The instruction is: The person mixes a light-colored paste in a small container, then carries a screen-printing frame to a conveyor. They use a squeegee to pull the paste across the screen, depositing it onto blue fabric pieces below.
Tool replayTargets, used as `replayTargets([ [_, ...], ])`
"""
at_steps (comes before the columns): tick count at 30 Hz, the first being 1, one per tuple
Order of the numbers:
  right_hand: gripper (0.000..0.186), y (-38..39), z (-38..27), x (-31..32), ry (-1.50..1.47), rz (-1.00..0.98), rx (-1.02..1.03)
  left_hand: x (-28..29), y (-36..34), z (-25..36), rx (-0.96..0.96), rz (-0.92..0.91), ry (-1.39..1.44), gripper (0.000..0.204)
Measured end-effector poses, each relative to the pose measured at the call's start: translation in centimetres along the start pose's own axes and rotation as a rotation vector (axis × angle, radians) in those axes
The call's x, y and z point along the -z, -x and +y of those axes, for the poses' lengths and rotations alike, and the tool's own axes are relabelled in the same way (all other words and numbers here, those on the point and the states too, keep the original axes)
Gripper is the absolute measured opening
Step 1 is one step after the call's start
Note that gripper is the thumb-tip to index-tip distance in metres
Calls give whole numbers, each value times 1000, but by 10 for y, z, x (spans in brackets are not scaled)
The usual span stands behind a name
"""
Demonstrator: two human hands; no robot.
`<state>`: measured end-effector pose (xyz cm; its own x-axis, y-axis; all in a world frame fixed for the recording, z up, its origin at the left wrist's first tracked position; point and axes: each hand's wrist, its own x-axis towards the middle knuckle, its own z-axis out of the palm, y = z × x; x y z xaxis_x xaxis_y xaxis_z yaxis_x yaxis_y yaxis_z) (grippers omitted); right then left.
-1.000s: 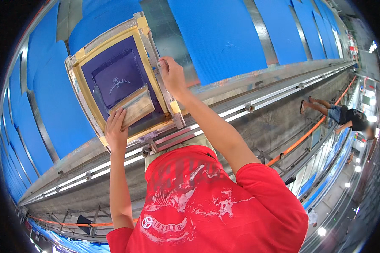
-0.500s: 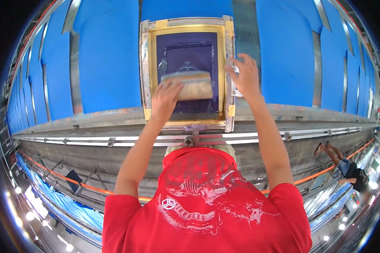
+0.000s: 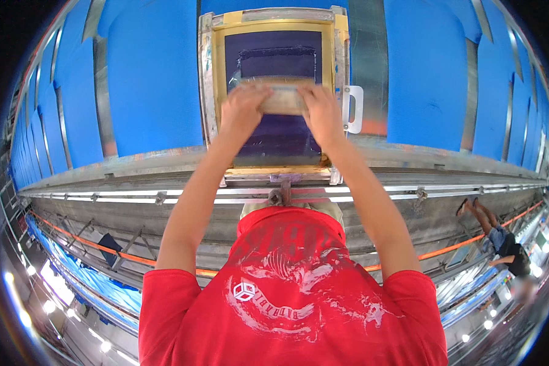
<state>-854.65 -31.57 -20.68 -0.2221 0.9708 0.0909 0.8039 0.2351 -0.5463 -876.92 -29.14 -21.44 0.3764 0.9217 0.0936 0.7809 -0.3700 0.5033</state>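
Note:
A squeegee (image 3: pixel 284 99) with a pale, wide body lies across the screen printing frame, slightly smeared by motion. My left hand (image 3: pixel 243 111) is closed around its left end, and my right hand (image 3: pixel 322 114) grips the right end. Beneath it stretches the dark purple mesh (image 3: pixel 276 139), bordered by yellow tape (image 3: pixel 328 58) inside the metal frame (image 3: pixel 206 79). A wet-looking rectangular outline shows on the mesh beyond the squeegee. The squeegee and my hands hide the middle of the mesh.
A white handle (image 3: pixel 358 110) juts from the frame's right side. Blue panels (image 3: pixel 158 79) line the long table on both sides. Metal rails (image 3: pixel 226 196) run along its near edge. At the far right, another person (image 3: pixel 509 247) stands in the aisle.
My right hand has left the frame's right side and taken hold of the squeegee. The squeegee, with my left hand on it, has moved farther away over the mesh.

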Motion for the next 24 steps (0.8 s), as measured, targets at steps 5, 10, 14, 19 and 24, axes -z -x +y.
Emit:
replayTargets([
  [5, 54, 64, -23, 8, -64, -33, -13, 2, 65, 24, -27, -90, -9, 45],
  [10, 49, 36, 34, 44, -245, 191, -147, 16, 62, 30, -7, -43, 50, 48],
  [14, 30, 13, 88, 32, -188, 272, -468, 15, 66, 34, -23, -14, 63, 53],
  [19, 24, -7, 56, 31, -162, 507, -385, 19, 87, 25, -33, 108, 101, 51],
  [24, 20, -26, -39, 25, -225, 447, -418, 67, 120, -14, -33, 207, 89, 54],
])
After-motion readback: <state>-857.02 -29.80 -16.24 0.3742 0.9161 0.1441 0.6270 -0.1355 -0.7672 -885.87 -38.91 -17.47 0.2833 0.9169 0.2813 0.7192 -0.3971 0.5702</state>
